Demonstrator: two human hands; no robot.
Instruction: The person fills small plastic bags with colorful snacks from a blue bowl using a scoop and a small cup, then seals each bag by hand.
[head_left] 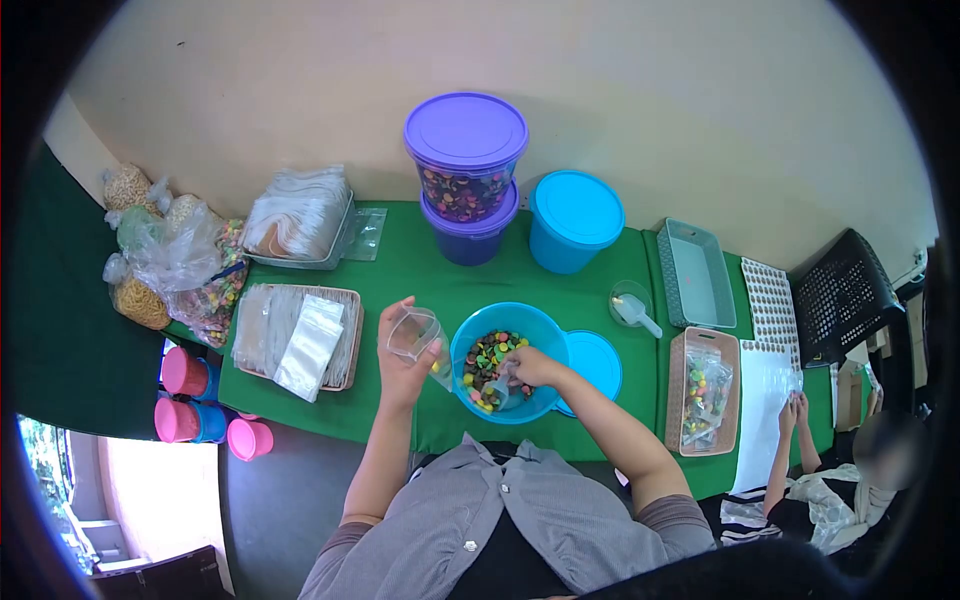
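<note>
My left hand holds a small clear plastic bag open just left of a blue bowl filled with multicoloured candy pieces. My right hand is down inside the bowl, gripping a small clear scoop among the candies. The bowl's blue lid lies flat on the green table to its right.
Two stacked purple tubs and a blue tub stand behind the bowl. Trays of clear bags lie at left, a basket of filled bags at right. Another person's hands work at far right. Pink cups sit at the left edge.
</note>
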